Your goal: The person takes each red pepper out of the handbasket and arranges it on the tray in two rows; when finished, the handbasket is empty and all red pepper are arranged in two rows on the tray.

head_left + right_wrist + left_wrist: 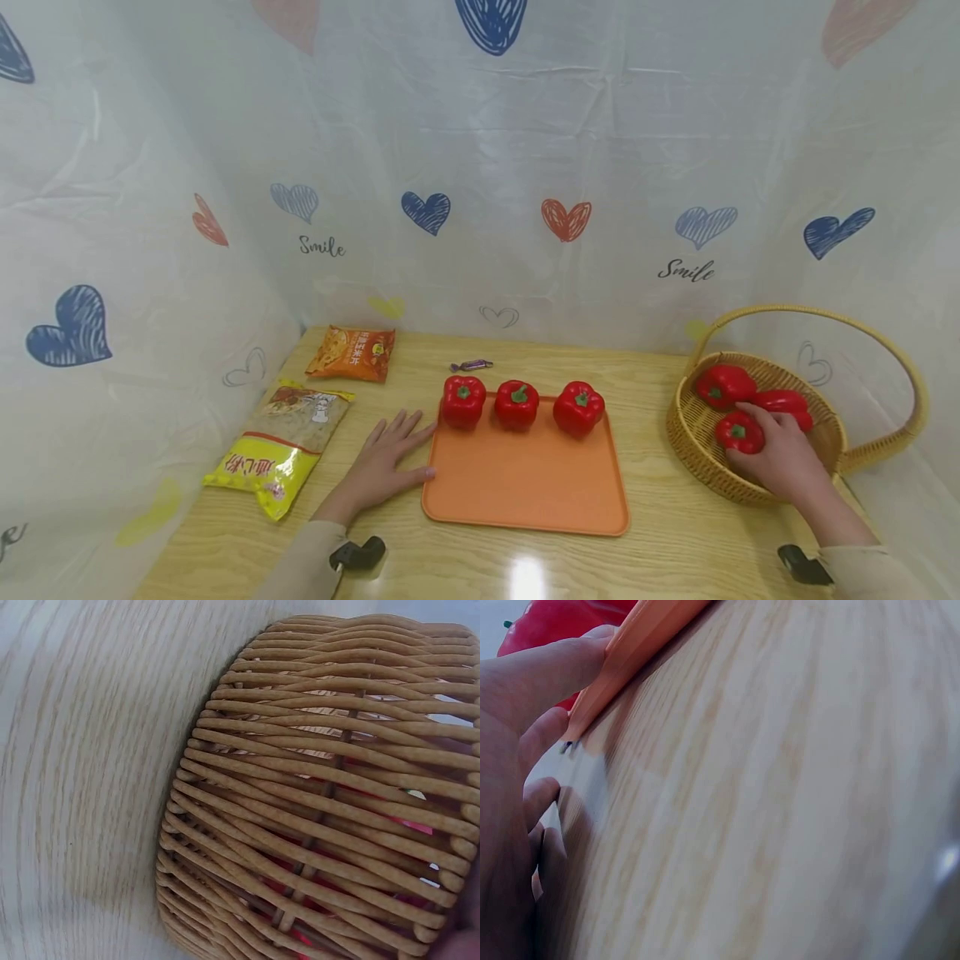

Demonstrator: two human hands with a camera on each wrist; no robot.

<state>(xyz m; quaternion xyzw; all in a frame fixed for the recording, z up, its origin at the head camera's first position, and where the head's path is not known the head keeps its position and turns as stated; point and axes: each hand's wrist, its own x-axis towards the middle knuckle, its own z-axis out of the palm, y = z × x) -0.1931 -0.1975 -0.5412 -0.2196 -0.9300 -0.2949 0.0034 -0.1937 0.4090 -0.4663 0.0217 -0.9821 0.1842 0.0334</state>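
My right hand reaches into a wicker basket at the right, thumb and fingers around a red bell pepper with a green stem. Two more red peppers lie behind it in the basket, one of them a bell pepper. The right wrist view is filled by the basket's woven wall, red showing through its gaps. My left hand lies with fingers spread at the left edge of an orange tray; in the left wrist view its thumb touches the tray's rim.
Three red bell peppers stand in a row along the tray's far edge. Behind them lies a small purple wrapped candy. An orange snack packet and a yellow-and-clear food bag lie at the left. The basket's tall handle arches over it.
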